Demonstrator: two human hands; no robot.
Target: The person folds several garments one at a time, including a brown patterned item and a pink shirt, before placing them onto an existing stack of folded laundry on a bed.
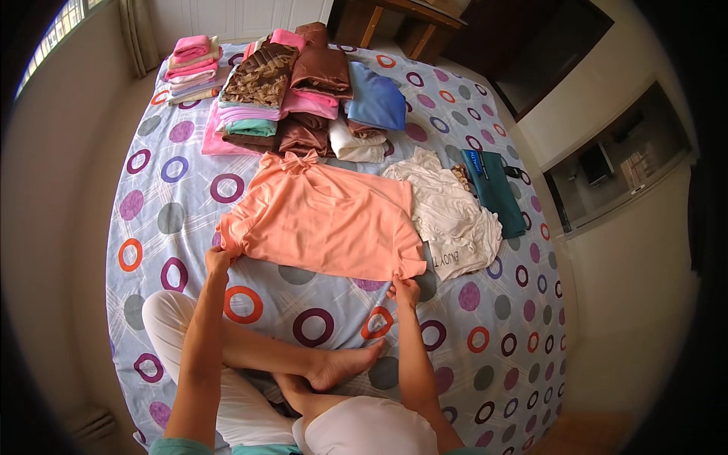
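A peach-coloured top (326,216) with a bow at its far left lies spread over the patterned bedsheet in front of my crossed legs. My left hand (220,260) pinches its near left corner. At the near right corner, by the ruffled edge, my right hand (403,291) grips the fabric. Just right of the top, close to its edge, is a crumpled white T-shirt (447,212) with dark lettering.
Behind the top stand piles of folded clothes, among them a brown satin piece (322,72) and a blue one (377,97). A smaller folded stack (193,68) sits far left. A dark green folder-like item (497,193) with a pen lies at the right.
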